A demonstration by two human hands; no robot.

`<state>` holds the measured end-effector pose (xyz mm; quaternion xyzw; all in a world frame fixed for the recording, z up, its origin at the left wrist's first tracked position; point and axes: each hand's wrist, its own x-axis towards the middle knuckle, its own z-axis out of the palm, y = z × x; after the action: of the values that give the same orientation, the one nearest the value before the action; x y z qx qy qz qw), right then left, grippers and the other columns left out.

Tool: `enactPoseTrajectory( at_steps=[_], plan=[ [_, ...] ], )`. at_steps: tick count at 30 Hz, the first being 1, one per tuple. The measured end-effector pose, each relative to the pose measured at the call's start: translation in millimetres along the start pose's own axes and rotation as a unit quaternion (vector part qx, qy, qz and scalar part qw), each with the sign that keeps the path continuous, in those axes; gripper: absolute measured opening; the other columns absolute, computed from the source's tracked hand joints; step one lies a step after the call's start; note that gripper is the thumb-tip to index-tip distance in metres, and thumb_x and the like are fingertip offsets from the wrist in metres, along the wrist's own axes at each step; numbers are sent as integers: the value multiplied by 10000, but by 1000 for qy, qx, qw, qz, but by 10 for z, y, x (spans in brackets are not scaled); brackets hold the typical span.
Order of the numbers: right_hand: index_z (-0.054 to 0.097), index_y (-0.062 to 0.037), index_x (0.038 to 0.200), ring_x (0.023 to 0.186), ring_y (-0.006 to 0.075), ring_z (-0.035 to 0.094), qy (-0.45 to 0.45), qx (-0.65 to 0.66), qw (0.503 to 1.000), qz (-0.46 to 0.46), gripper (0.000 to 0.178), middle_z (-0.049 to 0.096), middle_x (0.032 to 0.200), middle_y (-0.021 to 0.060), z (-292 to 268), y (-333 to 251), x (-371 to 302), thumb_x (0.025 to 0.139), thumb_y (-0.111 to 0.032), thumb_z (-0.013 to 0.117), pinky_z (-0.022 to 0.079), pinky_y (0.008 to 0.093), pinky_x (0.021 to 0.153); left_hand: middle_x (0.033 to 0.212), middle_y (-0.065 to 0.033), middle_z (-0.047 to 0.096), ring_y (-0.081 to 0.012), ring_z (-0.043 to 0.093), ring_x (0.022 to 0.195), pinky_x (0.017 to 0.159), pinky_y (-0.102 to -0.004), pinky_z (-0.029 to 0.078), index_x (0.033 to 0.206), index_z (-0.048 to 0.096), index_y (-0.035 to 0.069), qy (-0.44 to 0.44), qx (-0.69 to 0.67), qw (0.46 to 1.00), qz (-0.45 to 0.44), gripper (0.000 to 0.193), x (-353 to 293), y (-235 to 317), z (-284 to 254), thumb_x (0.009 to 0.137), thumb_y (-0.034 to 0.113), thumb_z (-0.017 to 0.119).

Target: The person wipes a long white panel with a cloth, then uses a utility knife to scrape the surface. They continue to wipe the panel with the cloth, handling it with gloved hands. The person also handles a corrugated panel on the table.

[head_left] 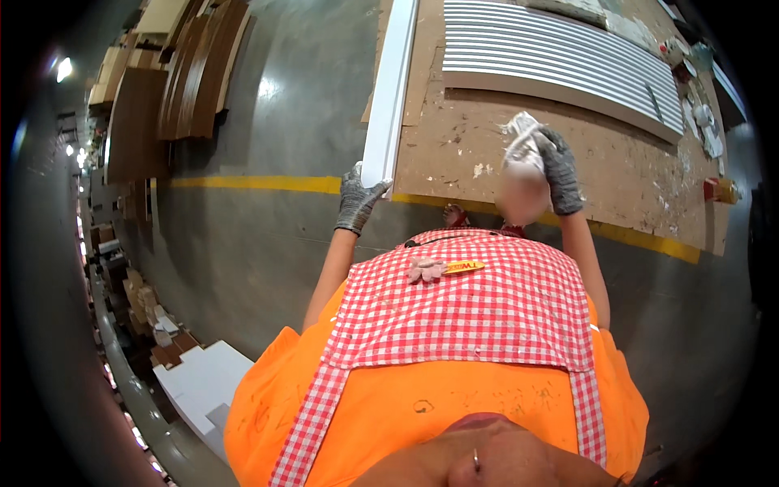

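Head view, clock directions taken from the picture's centre. At 11 o'clock, the gloved left hand (pixel 359 200) grasps the near end of a long white strip (pixel 390 97), which runs away toward 12 o'clock. At 2 o'clock, the gloved right hand (pixel 561 170) is clenched on a whitish bundle (pixel 523 140); a blurred patch hides what lies just below it. Between 1 and 2 o'clock, a stack of ridged white lengths (pixel 560 58) rests on brown sheeting (pixel 446 158). Brown panels (pixel 193 77) stand at 10 o'clock; a white panel (pixel 207 377) lies at 8 o'clock.
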<state>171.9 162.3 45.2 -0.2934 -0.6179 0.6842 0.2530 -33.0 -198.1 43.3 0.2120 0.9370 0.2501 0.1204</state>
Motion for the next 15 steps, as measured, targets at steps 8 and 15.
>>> enactPoseTrajectory(
  at_steps=[8,15],
  plan=[
    [649,-161,1026,949,291,593,-120,-630,760,-109,343,621,1044,119,574,-345,469,787,-390,561,451,442,795,926,-160,593,-318,580,849,748,-421,474,1064,534,21,100,-109,989,-14,643,-157,-122,238,605,373,813],
    [714,-162,943,890,202,635,68,-374,893,-241,230,692,920,37,-586,-517,525,781,-324,694,464,334,865,1119,-243,541,-372,497,1062,918,-428,403,1273,441,-57,185,-1,982,-44,882,-192,24,383,619,399,818]
  ],
)
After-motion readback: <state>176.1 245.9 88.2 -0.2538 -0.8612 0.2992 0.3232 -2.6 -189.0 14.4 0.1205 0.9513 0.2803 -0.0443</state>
